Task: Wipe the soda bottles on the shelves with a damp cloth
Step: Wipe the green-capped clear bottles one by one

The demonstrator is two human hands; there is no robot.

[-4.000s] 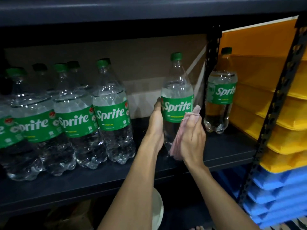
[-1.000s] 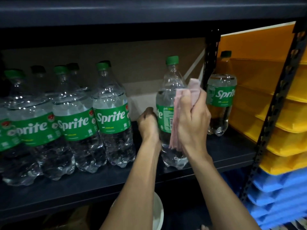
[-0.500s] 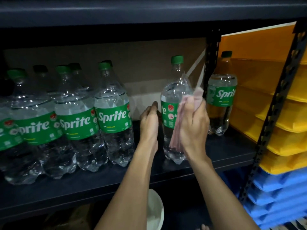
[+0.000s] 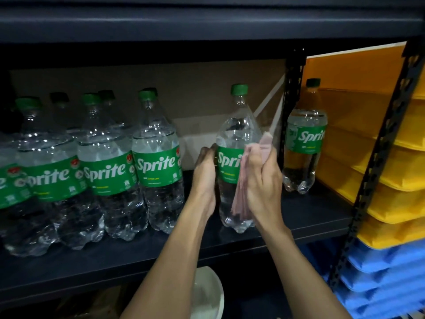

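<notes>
clock set on the view, centre on the bottle being worked.

centre: sprite bottle in hand (image 4: 238, 130), green cap up, near upright, base low over the dark shelf board (image 4: 138, 256). cannot tell whether it stands on the board or is lifted just off it.

left hand (image 4: 205, 178): on the bottle's 9 o'clock flank at label height. fingers curled round the side, tips going behind and out of sight. a steadying hold.

right hand (image 4: 262, 178): on the 3 o'clock flank. fingers closed in a narrow fist on a bunched pink cloth (image 4: 264, 143), pressing it to the plastic. one tuft pokes out above the fist and folds hang below it along the lower body.

9 o'clock: cluster of sprite bottles (image 4: 158, 162), two rows deep, tight together and well apart from the worked one. the back row is mostly hidden, so no sure count.

3 o'clock: lone sprite bottle (image 4: 303, 143) past the black upright (image 4: 292, 93), standing alone against yellow bins (image 4: 379, 157). blue bins (image 4: 379, 284) at 4 o'clock.

6 o'clock: white bowl (image 4: 207, 293) under the shelf, partly behind the left forearm. contents unclear.

progress, as judged: mid-wipe on one bottle, side and label area under the cloth. neck and cap not under the cloth now. no surface shows wet or dry clearly enough to tell wiped from unwiped. going by position, the lone bottle may be finished and set aside, with the whole 9 o'clock cluster left. early in the job, most of it ahead.
</notes>
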